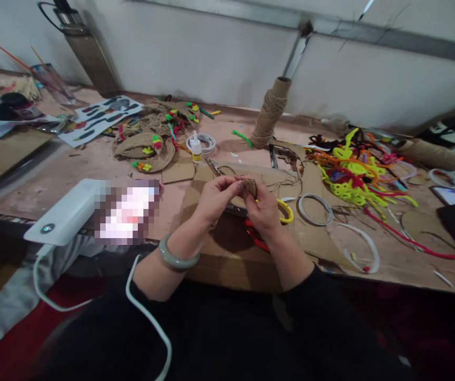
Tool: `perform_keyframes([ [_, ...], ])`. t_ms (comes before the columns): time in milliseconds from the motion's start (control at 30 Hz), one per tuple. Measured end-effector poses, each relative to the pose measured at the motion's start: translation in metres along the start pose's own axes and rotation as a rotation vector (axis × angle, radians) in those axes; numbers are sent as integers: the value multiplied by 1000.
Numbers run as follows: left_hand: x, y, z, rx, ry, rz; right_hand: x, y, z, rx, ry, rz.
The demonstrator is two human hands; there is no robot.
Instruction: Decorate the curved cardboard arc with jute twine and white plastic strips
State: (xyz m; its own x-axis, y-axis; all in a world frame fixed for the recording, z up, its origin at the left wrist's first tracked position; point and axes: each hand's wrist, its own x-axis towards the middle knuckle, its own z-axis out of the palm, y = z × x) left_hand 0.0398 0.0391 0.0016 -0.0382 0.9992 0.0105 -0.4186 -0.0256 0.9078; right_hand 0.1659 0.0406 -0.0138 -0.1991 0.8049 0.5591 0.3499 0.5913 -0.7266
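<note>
A small brown piece that looks wrapped in jute twine (250, 186) is held up between my two hands above the cardboard. My left hand (218, 197), with a pale bangle (178, 259) on the wrist, pinches its near side with thumb and fingertips. Around the other side, my right hand (263, 205) has its fingers curled. The fingers hide much of the piece. Just beneath and right of my hands lie a yellow loop handle (287, 210) and a red one (256, 238); what they belong to is mostly covered. Loose twine (287, 179) trails over the cardboard behind.
A twine cone (269, 116) stands at the back, left of tangled coloured pipe cleaners (348, 174). A small glue bottle (196, 148) stands beside white rings. Decorated twine pieces (146, 151) lie back left; a white power bank (66, 211) is front left. White ring (315, 209) lies right.
</note>
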Motion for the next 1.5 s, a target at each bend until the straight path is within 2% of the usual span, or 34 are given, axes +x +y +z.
perform_keyframes([
  [200, -1, 1, 2, -16, -22, -39, 2, 0, -1, 68, 56, -30],
  [400, -1, 0, 1, 20, -7, -64, 5, 8, 1, 214, 130, 118],
  [567, 3, -4, -5, 16, 81, -75, 13, 20, 1, 574, 364, 365],
  [733, 4, -3, -8, 34, 168, -100, 19, 13, -5, 778, 517, 443],
  [800, 2, -2, -7, 85, 143, -161, 20, 7, -6, 843, 554, 450],
  [900, -1, -1, -4, 133, 6, -243, 21, 0, -6, 913, 570, 457],
  [967, -2, -1, -3, 109, -86, -248, 21, -3, -6, 929, 534, 471],
  [1033, 0, -3, -4, 44, -105, -222, 21, -4, -7, 919, 482, 481],
  [1133, 7, -7, -9, -103, -2, -145, 19, 0, -10, 867, 424, 495],
  [1233, 14, -9, -13, -263, 126, -71, 15, 6, -9, 701, 339, 484],
  [1333, 14, -6, -11, -294, 206, -58, 7, 9, -5, 458, 177, 366],
  [1500, 8, -1, -6, -165, 231, -63, 1, 3, -10, 22, -109, 20],
])
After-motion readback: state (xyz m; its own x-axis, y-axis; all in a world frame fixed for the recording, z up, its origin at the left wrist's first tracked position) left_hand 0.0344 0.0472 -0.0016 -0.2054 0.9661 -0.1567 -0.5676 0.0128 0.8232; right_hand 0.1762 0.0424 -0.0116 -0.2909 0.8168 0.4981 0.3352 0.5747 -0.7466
